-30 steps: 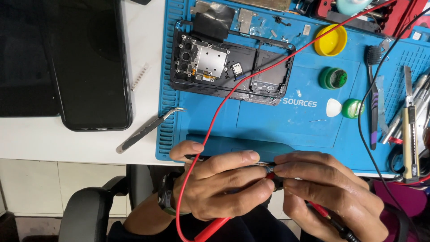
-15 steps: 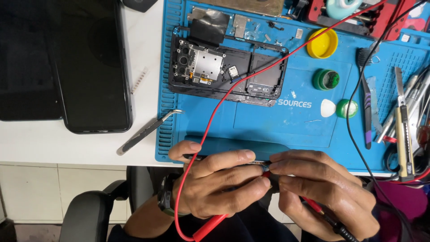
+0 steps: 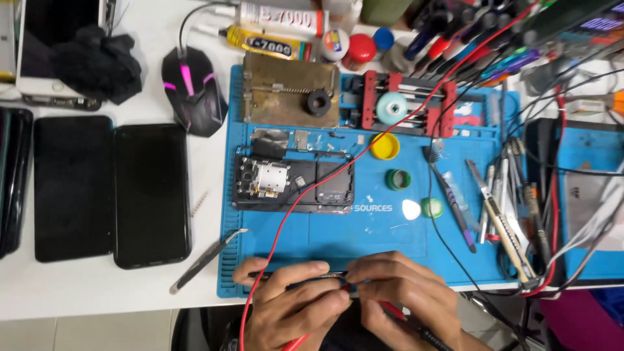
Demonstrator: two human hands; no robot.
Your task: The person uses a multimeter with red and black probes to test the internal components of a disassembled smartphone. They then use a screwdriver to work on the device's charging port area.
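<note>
Thin dark strip pinched btwn left hand & right hand fingertips.

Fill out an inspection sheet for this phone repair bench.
Surface: white table with blue work mat.
Job's things: thin dark part pinched between both hands at the mat's near edge; opened phone on the mat.
Clutter: tweezers, yellow cap, green caps, hand tools, glue tubes, two dark phones, mouse.
Grippers: left hand and right hand grip the part.
Cables: red wire crosses the opened phone; black wires at right.
Surroundings: nothing seen.
</note>
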